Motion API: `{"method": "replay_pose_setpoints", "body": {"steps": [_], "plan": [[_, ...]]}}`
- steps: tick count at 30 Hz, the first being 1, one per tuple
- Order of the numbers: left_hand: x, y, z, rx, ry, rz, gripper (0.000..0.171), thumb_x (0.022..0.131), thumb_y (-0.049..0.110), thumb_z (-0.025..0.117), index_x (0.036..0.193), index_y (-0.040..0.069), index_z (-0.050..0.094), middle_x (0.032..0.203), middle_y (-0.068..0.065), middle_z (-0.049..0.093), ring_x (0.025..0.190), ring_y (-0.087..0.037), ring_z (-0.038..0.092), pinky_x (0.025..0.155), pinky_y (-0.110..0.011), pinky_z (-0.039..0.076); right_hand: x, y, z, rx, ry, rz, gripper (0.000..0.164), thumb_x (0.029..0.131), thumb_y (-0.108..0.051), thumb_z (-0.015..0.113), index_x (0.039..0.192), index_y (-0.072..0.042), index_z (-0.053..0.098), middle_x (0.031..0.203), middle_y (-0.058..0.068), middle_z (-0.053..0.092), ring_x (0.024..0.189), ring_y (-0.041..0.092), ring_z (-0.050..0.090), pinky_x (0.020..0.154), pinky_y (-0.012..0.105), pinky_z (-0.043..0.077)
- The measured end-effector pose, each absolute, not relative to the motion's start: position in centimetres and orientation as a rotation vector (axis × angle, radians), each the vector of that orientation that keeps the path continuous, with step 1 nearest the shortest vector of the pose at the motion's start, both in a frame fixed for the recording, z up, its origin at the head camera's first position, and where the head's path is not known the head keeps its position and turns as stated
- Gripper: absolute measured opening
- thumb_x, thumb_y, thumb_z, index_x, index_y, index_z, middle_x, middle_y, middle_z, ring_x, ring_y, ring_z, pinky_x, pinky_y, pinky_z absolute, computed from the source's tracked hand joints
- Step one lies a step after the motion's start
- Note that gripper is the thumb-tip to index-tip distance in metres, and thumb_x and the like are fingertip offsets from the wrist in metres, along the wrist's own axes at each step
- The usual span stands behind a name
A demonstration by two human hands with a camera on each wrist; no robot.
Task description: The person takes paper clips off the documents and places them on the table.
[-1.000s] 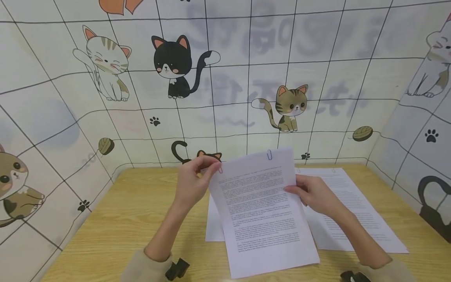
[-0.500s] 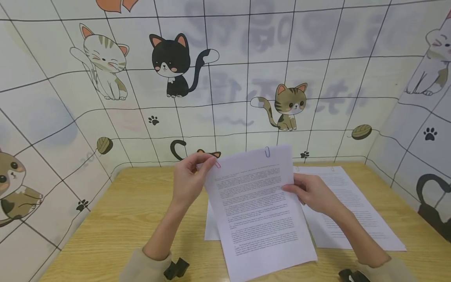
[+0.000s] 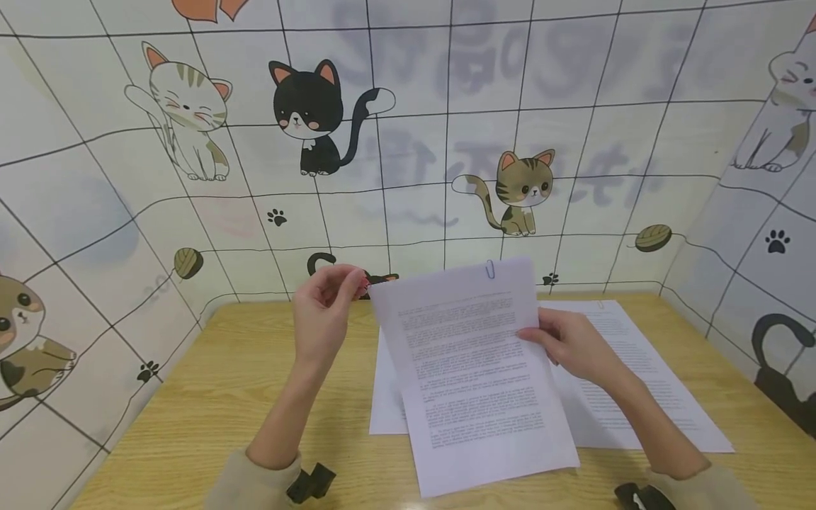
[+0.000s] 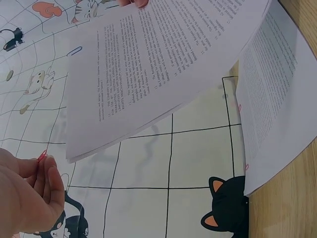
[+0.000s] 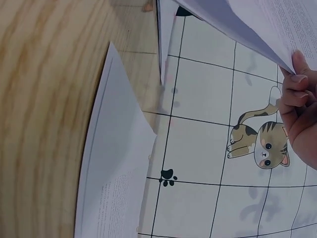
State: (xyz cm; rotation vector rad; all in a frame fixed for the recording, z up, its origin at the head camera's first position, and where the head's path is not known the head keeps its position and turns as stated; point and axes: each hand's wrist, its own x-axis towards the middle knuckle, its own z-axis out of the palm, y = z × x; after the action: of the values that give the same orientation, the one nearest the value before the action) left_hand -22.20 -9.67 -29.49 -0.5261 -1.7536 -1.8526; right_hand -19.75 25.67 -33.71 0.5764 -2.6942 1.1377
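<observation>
My right hand pinches the right edge of a printed stack of paper, held tilted up over the table. A blue paper clip sits on the stack's top edge, toward the right. Just off the top left corner, my left hand pinches a red paper clip between thumb and fingertips. In the left wrist view that clip is apart from the paper, and the corner hangs free with its sheet edges slightly spread.
Behind the held paper, a second stack lies partly hidden; red clips show on its edge. To the right lies another printed stack with a yellow clip. The wooden table meets a cat-patterned wall covering.
My left hand has pulled the red paper clip off the stack's top left corner and moved left with it. The right hand keeps its grip, and the stack has shifted slightly.
</observation>
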Motion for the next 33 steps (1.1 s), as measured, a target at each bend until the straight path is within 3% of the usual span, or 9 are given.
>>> {"method": "replay_pose_setpoints", "body": {"steps": [6,10,16,21,26,33], "plan": [[-22.0,-9.6,-29.7,-0.484,-1.832,-1.862,0.011,0.094,0.001,0.07,0.099,-0.008,0.069,0.089,-0.022,0.069,0.076,-0.02,0.068,0.075,-0.028,0.058,-19.7,26.0,-33.6,0.531,-2.688,1.146,0.028,0.097,-0.006,0.067,0.124,-0.002,0.066,0.091,0.005,0.07,0.052,0.023,0.056,0.043,0.023,0.036],[-21.9,-9.8,-30.1,-0.469,-1.913,-1.854,0.009,0.094,0.001,0.07,0.099,-0.007,0.069,0.086,-0.021,0.07,0.074,-0.015,0.068,0.077,-0.031,0.058,-19.7,26.1,-33.6,0.498,-2.685,1.144,0.029,0.096,-0.005,0.067,0.125,-0.001,0.066,0.091,0.007,0.07,0.053,0.022,0.056,0.043,0.024,0.037],[-22.0,-10.9,-30.8,-0.483,-2.067,-1.776,0.009,0.096,0.005,0.069,0.098,-0.004,0.069,0.084,-0.012,0.069,0.075,-0.017,0.067,0.075,-0.028,0.058,-19.7,26.3,-33.5,0.473,-2.681,1.129,0.03,0.096,-0.005,0.068,0.126,0.0,0.066,0.089,0.006,0.069,0.051,0.018,0.053,0.043,0.024,0.035],[-21.9,-11.8,-31.4,-0.467,-2.197,-1.729,0.008,0.097,0.006,0.067,0.098,-0.002,0.07,0.085,-0.013,0.069,0.075,-0.017,0.066,0.074,-0.027,0.057,-19.8,26.5,-33.6,0.485,-2.669,1.12,0.03,0.096,-0.004,0.067,0.126,0.0,0.066,0.086,0.005,0.069,0.049,0.018,0.051,0.042,0.024,0.034],[-21.8,-12.6,-32.0,-0.449,-2.286,-1.682,0.007,0.096,0.004,0.068,0.098,-0.002,0.071,0.085,-0.015,0.07,0.074,-0.016,0.066,0.075,-0.035,0.059,-19.9,26.6,-33.7,0.496,-2.66,1.113,0.03,0.096,-0.003,0.067,0.125,0.0,0.066,0.084,0.005,0.068,0.048,0.022,0.051,0.042,0.023,0.033],[-21.5,-13.4,-32.6,-0.45,-2.437,-1.614,0.006,0.095,0.004,0.07,0.097,-0.001,0.072,0.082,-0.012,0.071,0.073,-0.018,0.067,0.072,-0.029,0.058,-19.9,26.5,-33.7,0.498,-2.661,1.124,0.031,0.095,-0.003,0.067,0.126,0.0,0.065,0.084,0.005,0.068,0.048,0.02,0.05,0.042,0.023,0.033]]}}
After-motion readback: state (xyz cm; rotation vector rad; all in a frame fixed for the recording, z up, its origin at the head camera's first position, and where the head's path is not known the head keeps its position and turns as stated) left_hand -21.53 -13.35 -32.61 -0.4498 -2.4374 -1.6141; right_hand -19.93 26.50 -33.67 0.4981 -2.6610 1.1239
